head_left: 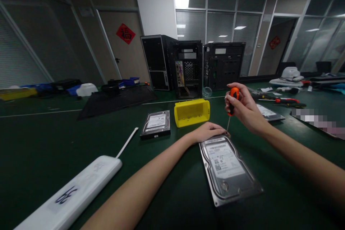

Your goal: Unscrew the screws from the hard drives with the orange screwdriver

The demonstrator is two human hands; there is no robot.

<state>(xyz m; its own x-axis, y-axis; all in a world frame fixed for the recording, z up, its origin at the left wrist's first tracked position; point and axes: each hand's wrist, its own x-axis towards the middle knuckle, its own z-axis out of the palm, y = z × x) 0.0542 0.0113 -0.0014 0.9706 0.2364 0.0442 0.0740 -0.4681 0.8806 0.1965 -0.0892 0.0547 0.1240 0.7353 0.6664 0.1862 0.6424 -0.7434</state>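
Observation:
A silver hard drive [229,169] lies label up on the dark green table [172,201], in front of me. My left hand [208,132] rests over its far end, fingers together and pointing right; its fingertips are near the drive's far right corner. In my right hand [241,106] is an orange and black screwdriver [234,94], held upright with the fingers around the handle. The screwdriver's tip points down at that same corner, beside my left fingertips. Whether the tip touches a screw is too small to tell.
A yellow bin [192,113] with small bits inside stands beyond the drive. Left of it lies another hard drive [156,124]. A white power strip [81,190] is at the front left. Black computer cases [225,66] stand behind; tools [280,99] lie at the right.

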